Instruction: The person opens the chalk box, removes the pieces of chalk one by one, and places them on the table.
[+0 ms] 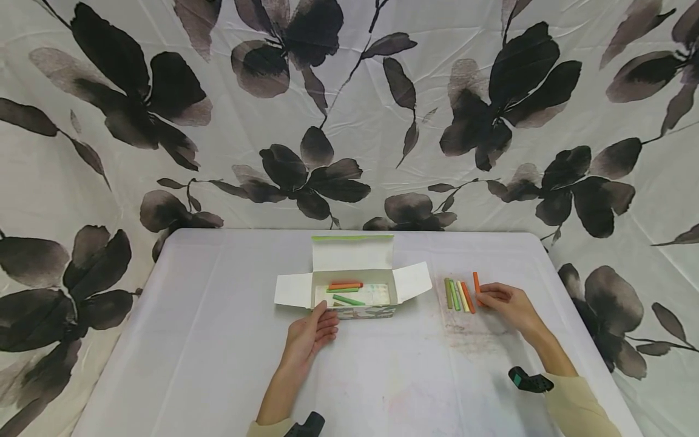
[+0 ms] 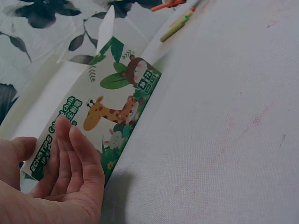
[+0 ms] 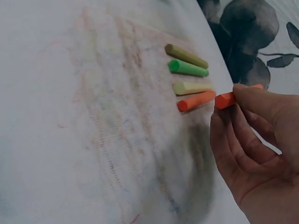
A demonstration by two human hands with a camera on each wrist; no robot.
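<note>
An opened cardboard chalk box (image 1: 366, 312) with animal pictures stands near the middle of the table, its flaps spread. Orange chalk (image 1: 345, 285) and green chalk (image 1: 348, 300) lie inside it. My left hand (image 1: 311, 337) holds the box at its front left corner, thumb at the rim and fingers along the printed front (image 2: 112, 112). To the right, my right hand (image 1: 505, 303) pinches an orange chalk stick (image 3: 225, 100) between thumb and fingertips. Beside it lies a row of chalks: olive (image 3: 187, 56), green (image 3: 189, 68), pale yellow (image 3: 192, 88) and orange (image 3: 196, 101).
A white cloth covers the table (image 1: 218, 340), with brownish chalk smears (image 3: 135, 93) around the row. The box's side flaps (image 1: 413, 281) stick out left and right, and its lid (image 1: 352, 254) stands up at the back. Behind hangs a flower-patterned cloth (image 1: 404, 121).
</note>
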